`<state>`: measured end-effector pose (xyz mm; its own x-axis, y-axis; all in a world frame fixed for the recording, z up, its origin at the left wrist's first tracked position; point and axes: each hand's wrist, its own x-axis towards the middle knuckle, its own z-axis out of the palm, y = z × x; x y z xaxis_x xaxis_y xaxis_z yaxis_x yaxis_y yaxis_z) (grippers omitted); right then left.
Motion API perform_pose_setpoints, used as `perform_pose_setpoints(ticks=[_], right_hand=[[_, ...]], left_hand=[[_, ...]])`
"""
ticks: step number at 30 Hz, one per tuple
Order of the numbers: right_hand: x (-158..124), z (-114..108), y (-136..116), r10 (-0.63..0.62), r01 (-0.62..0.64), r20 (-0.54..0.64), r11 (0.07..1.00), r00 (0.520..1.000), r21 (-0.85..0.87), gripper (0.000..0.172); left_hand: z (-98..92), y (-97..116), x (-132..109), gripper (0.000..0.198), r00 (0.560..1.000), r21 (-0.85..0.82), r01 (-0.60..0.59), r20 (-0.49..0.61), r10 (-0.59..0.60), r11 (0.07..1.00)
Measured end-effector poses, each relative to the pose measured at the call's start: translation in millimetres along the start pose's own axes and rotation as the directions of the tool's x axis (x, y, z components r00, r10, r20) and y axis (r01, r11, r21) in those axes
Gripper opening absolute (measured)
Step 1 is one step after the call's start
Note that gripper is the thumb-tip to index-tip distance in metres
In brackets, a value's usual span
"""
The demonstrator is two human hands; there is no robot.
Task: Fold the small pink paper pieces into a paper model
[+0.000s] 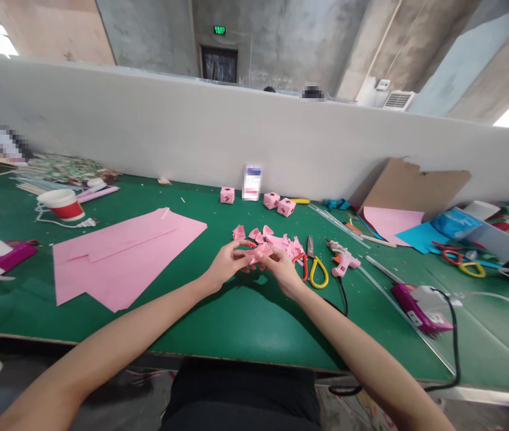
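Note:
Both of my hands meet over the green table (236,323), pinching a small folded piece of pink paper (254,254) between them. My left hand (226,263) grips its left side with closed fingers. My right hand (279,268) holds its right side, fingers curled around it. Just behind the hands lies a heap of small pink paper pieces (276,240). Three small pink paper cubes (227,195) (271,200) (286,207) stand farther back near the partition wall.
A large pink paper sheet (120,254) lies to the left. Yellow-handled scissors (317,269), a pink glue gun (343,261) and a purple-and-white glue gun (420,305) lie to the right. A red-and-white cup (63,205) stands far left. Cardboard, blue paper and clutter fill the right end.

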<state>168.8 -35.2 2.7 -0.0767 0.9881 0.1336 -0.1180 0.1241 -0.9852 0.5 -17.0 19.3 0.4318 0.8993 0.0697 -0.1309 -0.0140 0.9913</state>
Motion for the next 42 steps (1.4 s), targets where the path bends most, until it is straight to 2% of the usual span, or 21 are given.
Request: perform_pose_setpoints(ticks=[4,10,15,17,23,42], right_hand=[[2.5,-2.4,0.2,-0.038,0.037,-0.032,0.999,0.999,-0.036,0.035],[2.9,-4.2,-3.2,-0.065,0.06,-0.046,0.994,0.997,-0.095,0.035],[2.5,-3.4,-3.5,-0.085,0.079,-0.043,0.99,0.995,-0.114,0.036],[2.2,-2.8,-3.8,-0.092,0.087,-0.037,0.989,0.995,-0.117,0.037],[2.0,-3.3,-3.1,-0.103,0.096,-0.042,0.985,0.994,-0.146,0.039],[1.0,-2.9,-1.9,-0.129,0.12,-0.05,0.979,0.99,-0.166,0.037]], left_hand=[[-2.3,-0.1,1.3,0.038,0.998,0.029,-0.029,-0.055,0.031,0.999],[-2.9,-0.2,1.8,0.045,0.986,0.05,-0.136,-0.093,0.14,0.989],[-1.2,0.5,-2.8,0.05,0.965,0.22,-0.225,-0.087,0.249,0.949],[-0.5,-0.4,-3.4,0.047,0.965,0.241,-0.214,-0.098,0.243,0.947],[-0.3,-2.8,-0.6,0.048,0.971,0.164,-0.196,-0.105,0.215,0.967],[-1.4,-4.0,-1.1,0.045,0.97,0.199,-0.212,-0.078,0.232,0.957]])
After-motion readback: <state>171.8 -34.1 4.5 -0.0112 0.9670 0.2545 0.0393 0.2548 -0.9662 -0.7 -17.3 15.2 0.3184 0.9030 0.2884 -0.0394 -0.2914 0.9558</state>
